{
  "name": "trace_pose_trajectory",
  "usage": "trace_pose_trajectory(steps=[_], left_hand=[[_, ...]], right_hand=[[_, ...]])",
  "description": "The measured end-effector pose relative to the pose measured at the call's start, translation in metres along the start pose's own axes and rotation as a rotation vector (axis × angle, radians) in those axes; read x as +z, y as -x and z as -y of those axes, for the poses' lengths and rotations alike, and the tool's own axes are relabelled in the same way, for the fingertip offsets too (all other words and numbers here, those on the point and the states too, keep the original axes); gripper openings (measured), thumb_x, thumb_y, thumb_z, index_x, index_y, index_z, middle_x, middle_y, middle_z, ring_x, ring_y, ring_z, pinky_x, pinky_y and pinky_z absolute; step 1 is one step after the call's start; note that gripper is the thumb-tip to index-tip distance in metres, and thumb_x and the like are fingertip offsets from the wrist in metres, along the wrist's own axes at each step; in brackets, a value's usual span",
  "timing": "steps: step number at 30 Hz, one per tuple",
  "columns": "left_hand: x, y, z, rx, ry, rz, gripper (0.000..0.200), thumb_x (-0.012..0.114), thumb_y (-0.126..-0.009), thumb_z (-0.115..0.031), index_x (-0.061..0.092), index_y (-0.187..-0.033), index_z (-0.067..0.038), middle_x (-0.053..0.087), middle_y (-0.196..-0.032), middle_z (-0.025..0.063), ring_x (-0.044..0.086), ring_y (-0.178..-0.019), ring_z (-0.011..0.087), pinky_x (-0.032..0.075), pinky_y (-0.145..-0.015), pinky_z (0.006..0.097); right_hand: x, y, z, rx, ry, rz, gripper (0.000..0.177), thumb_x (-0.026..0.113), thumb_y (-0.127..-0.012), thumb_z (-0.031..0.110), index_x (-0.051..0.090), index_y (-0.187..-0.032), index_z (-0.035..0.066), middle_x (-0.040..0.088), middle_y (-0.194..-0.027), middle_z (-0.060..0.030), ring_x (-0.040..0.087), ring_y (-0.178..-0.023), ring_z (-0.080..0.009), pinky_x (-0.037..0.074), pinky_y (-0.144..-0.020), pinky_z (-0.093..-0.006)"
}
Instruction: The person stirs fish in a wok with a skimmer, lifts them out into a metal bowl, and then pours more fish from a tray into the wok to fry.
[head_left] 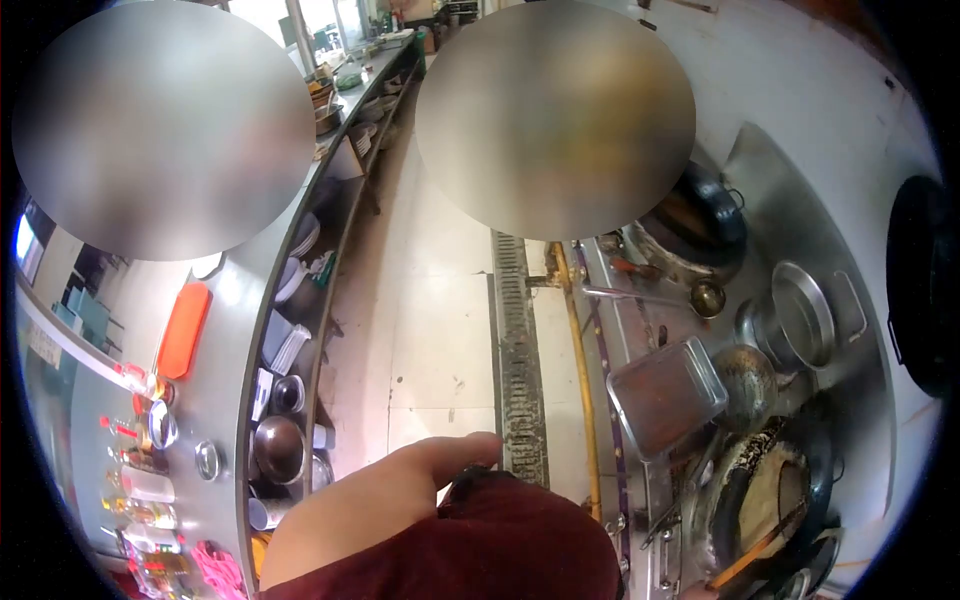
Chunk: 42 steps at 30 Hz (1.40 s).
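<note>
My left arm reaches in from the bottom of the head view, and my left hand (455, 455) is at the lower middle. Dark red cloth (480, 550) covers or hides most of its fingers, so their grip does not show. Only a sliver of my right hand (699, 592) shows at the bottom edge, at the end of a wooden handle (745, 565). That handle slants up into a large dark wok (715, 490) with a pale inside. What is at the handle's far end is hard to make out.
A rectangular metal pan (665, 395), a ladle (707, 297), a deep metal pot (803, 315) and another wok (715, 215) line the stove at right. At left, a steel counter (232, 330) carries a red-orange tray (184, 330) and several bottles (150, 513). A floor grate (520, 400) runs between them.
</note>
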<state>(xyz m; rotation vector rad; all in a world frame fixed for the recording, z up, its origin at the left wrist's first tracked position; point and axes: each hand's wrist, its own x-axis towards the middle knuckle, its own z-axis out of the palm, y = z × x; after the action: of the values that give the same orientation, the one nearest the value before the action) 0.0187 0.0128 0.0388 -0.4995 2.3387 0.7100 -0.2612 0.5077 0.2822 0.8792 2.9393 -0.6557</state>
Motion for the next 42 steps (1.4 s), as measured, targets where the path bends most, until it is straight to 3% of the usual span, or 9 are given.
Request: trace_pose_trajectory(steps=[4,6,7,9,12,18,31,40,42], left_hand=[[-0.090,0.069,-0.057,-0.130,0.149,0.149,0.045,0.050,-0.079,-0.039,0.057,-0.101,0.000,0.058,-0.104,0.0171,0.055,-0.097,0.0336,0.045,-0.083,0.0420],[-0.094,0.071,-0.064,-0.054,0.071,0.109,0.048,0.051,-0.080,-0.041,0.056,-0.103,0.001,0.058,-0.104,0.0193,0.055,-0.097,0.0341,0.044,-0.084,0.0425],[-0.067,0.050,-0.042,0.108,-0.153,0.111,0.046,0.053,-0.080,-0.040,0.055,-0.104,0.000,0.058,-0.103,0.0205,0.055,-0.096,0.0345,0.044,-0.083,0.0422],[-0.040,0.033,-0.023,0.005,0.000,-0.054,0.037,0.054,-0.079,-0.038,0.060,-0.093,-0.004,0.059,-0.099,0.0168,0.057,-0.093,0.0323,0.045,-0.079,0.0416],[0.025,-0.021,0.048,0.287,-0.091,-0.116,0.040,0.056,-0.076,-0.038,0.059,-0.100,-0.006,0.060,-0.100,0.0150,0.055,-0.097,0.0313,0.044,-0.085,0.0395],[0.016,-0.024,0.041,0.251,-0.088,-0.003,0.040,0.057,-0.074,-0.034,0.058,-0.104,-0.008,0.059,-0.105,0.0166,0.055,-0.100,0.0305,0.044,-0.086,0.0380],[-0.028,0.014,-0.007,-0.029,0.093,0.040,0.041,0.056,-0.073,-0.034,0.058,-0.105,-0.007,0.059,-0.105,0.0159,0.054,-0.101,0.0304,0.043,-0.087,0.0382],[0.024,-0.022,0.054,0.319,-0.155,0.001,0.040,0.055,-0.075,-0.035,0.058,-0.102,-0.006,0.058,-0.105,0.0154,0.054,-0.100,0.0305,0.043,-0.087,0.0384],[-0.029,0.014,-0.006,0.028,0.015,0.052,0.038,0.055,-0.075,-0.035,0.058,-0.101,-0.007,0.059,-0.105,0.0149,0.054,-0.100,0.0301,0.043,-0.086,0.0384]], right_hand=[[0.086,-0.126,-0.135,-0.659,-0.104,-0.486,0.035,0.054,-0.080,0.009,0.047,-0.109,-0.007,0.056,-0.095,-0.0195,0.055,-0.089,-0.0310,0.043,-0.082,-0.0351],[0.064,-0.100,-0.111,-0.316,-0.948,-0.033,0.022,0.048,-0.081,0.008,0.048,-0.101,-0.001,0.049,-0.072,-0.0019,0.043,-0.057,-0.0111,0.038,-0.050,-0.0244],[0.029,-0.066,-0.079,-0.180,-1.026,0.121,0.031,0.051,-0.078,0.001,0.048,-0.109,0.001,0.053,-0.090,-0.0038,0.050,-0.076,-0.0123,0.043,-0.066,-0.0262],[-0.033,-0.004,-0.003,-0.159,-1.185,0.235,0.010,0.050,-0.077,0.005,0.047,-0.083,0.012,0.039,-0.060,0.0078,0.035,-0.047,-0.0019,0.026,-0.039,-0.0190],[-0.056,0.014,0.011,-0.029,-1.407,0.289,0.012,0.049,-0.071,0.005,0.050,-0.081,0.010,0.043,-0.062,0.0030,0.037,-0.045,-0.0070,0.024,-0.037,-0.0207],[-0.052,0.006,0.016,0.062,-0.999,0.281,0.015,0.047,-0.076,0.005,0.052,-0.090,0.006,0.046,-0.062,-0.0015,0.045,-0.046,-0.0114,0.035,-0.038,-0.0237],[-0.002,0.028,-0.023,0.202,-1.501,0.663,0.019,0.054,-0.085,0.015,0.051,-0.102,0.008,0.047,-0.063,-0.0020,0.041,-0.045,-0.0105,0.034,-0.038,-0.0219],[0.014,0.031,-0.044,0.246,-1.606,0.764,0.024,0.054,-0.085,0.019,0.050,-0.107,0.011,0.047,-0.065,0.0001,0.041,-0.048,-0.0087,0.035,-0.041,-0.0205],[0.014,0.032,-0.040,0.291,-1.633,0.766,0.023,0.054,-0.086,0.020,0.050,-0.107,0.013,0.047,-0.067,0.0015,0.041,-0.049,-0.0074,0.035,-0.042,-0.0196]])
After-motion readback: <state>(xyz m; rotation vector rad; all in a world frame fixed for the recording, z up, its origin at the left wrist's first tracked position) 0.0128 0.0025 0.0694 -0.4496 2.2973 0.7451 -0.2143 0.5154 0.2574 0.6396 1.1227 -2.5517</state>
